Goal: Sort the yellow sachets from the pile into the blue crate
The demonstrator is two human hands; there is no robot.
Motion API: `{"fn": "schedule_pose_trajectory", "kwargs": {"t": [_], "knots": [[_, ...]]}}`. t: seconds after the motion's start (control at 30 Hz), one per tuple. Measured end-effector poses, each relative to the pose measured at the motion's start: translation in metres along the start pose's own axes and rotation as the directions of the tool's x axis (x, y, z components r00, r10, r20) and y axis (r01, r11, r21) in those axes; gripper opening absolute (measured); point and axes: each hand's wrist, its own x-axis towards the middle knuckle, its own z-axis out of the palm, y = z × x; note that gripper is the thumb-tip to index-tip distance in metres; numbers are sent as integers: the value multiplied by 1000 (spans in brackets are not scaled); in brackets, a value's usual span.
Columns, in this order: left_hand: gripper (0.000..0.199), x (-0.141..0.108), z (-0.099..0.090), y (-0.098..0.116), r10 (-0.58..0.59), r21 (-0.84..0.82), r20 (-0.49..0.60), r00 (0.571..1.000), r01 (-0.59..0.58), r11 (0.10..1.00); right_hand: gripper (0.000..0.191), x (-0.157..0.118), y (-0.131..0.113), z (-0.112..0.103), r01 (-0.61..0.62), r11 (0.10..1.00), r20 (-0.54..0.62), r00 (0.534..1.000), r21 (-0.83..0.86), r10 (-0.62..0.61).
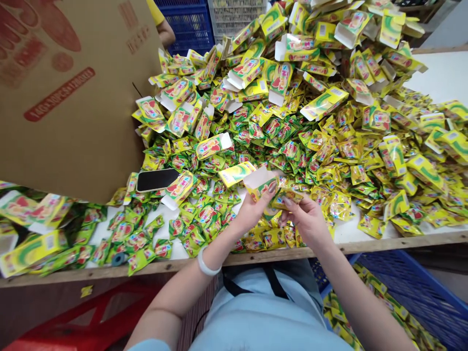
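Sprawling packets, white tabletop, blue crate behind

The phone is faced with a smooth, glossy dark screen. Left of the phone, the carton is made of matt cardboard. Right of the phone, the small boxes are made of glossy printed paperboard, and the sachets are formed of shiny, crinkled film. Under the phone, the surface is finished smooth, its edge made of rough wood
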Motion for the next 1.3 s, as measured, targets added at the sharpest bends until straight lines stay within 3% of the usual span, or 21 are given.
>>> {"fn": "schedule_pose_trajectory", "kwargs": {"t": [0.1,0.2,0.37,0.5,0.57,0.63,0.73,0.83,0.93,1.0,1.13,1.23,1.3], "knots": [[49,0,-5,-3,-36,-180,25,999,40,983,31,-2,-17,-8,123,987,-89,987,-100,-132],[47,-2,-9,4,-103,-183,94,990,119,976,26,0,-42,-10,290,939,-114,943,-184,-313],[34,-12,-3,19,-110,-65,290,951,134,989,17,10,-64,3,489,785,182,872,-381,-455],[38,-16,-3,20,-32,41,324,946,20,999,5,13,-76,2,553,548,451,832,-627,-323],[43,-16,-5,19,-33,78,371,928,4,997,9,11,-85,0,584,434,543,808,-687,-228],[37,-14,-7,18,-62,100,420,905,22,995,18,9,-93,-2,616,373,602,781,-694,-170],[31,-11,-8,16,-58,85,465,883,20,996,22,7,-93,-7,589,455,613,782,-668,-111],[35,-12,-10,14,-54,55,496,867,30,998,16,5,-78,-15,556,565,542,813,-610,-214],[45,-17,-12,10,-87,81,515,853,53,995,13,0,-61,-22,625,504,522,778,-596,-349],[54,-20,-12,6,-100,96,544,833,57,994,18,-4,-55,-26,632,501,566,768,-592,-299],[65,-27,-5,-6,-48,102,584,810,-15,995,22,-19,-46,-26,547,600,633,769,-584,-85],[75,-31,6,-9,-79,158,583,808,-17,987,18,-33,-34,-28,486,622,587,808,-614,-52],[85,-30,8,-7,-95,203,574,813,-29,979,20,-39,-39,-47,438,621,470,874,-650,-124]]}}
